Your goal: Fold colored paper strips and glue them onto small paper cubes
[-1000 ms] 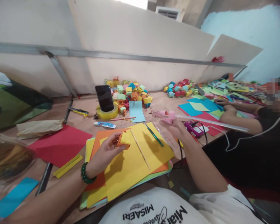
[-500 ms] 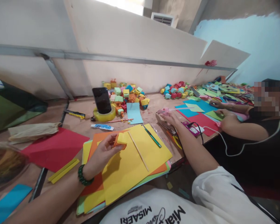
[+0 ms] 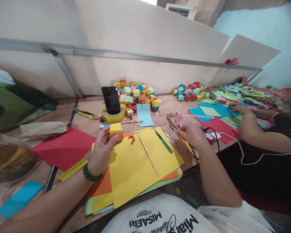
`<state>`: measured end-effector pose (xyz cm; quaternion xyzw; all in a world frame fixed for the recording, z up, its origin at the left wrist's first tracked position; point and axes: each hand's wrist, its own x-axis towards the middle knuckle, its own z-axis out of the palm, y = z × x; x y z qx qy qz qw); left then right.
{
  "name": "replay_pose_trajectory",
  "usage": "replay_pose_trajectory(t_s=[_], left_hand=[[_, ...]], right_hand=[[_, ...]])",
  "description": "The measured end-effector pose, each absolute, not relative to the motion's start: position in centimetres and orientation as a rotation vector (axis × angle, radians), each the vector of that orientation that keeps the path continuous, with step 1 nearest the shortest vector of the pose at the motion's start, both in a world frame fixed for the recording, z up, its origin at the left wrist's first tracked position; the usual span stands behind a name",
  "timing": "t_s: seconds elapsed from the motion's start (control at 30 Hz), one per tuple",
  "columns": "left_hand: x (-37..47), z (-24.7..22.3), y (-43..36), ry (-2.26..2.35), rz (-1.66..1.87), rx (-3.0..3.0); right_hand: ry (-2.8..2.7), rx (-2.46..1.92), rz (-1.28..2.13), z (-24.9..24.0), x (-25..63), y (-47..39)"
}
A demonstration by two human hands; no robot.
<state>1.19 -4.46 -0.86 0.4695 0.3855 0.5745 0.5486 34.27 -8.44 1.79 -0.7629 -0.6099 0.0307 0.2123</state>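
Note:
My left hand (image 3: 103, 147) pinches a small paper box (image 3: 115, 132) with a yellow top and orange sides, held over the left edge of the paper stack. On the top yellow sheet (image 3: 128, 174) lie a small curled orange paper piece (image 3: 131, 139), a thin wooden stick (image 3: 147, 155) and a green pen-like tool (image 3: 163, 140). Off the stack's right side, my right hand (image 3: 190, 134) closes its fingers around a slim pointed metal tool (image 3: 172, 127), perhaps tweezers; the rest of it is hidden. Just beyond those fingers rests a pink glue gun (image 3: 176, 117).
A phone (image 3: 111, 100) leans in a yellow tape roll (image 3: 113, 116). Behind are piles of small paper boxes (image 3: 137, 94). A light blue strip (image 3: 145, 115), red paper (image 3: 68, 147) and a box cutter (image 3: 84, 114) lie around. At right, a co-worker's hands (image 3: 242, 110) handle paper.
My right hand has left the glue gun, come nearer and closed on the pointed tool. My left hand has moved left with the box and turned it upright. The curled orange piece now shows.

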Motion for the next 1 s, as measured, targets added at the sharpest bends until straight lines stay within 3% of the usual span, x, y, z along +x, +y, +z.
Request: replay_pose_trajectory(t_s=[0.3,0.63,0.8,1.0], left_hand=[[-0.2,-2.1,-1.8,0.995,1.532,0.935],[0.4,-2.7,-3.0,0.948,1.442,1.202],[0.7,-1.7,-4.0,0.874,1.374,1.258],[1.5,-1.6,-5.5,0.83,1.207,1.284]], right_hand=[[-2.229,-1.678,0.569,5.4,22.4,-9.1],[-2.886,-1.534,0.081,0.8,18.7,-4.0],[-2.533,-1.445,0.313,-0.4,20.9,-3.3],[-1.759,-1.159,0.565,4.0,21.2,-8.1]])
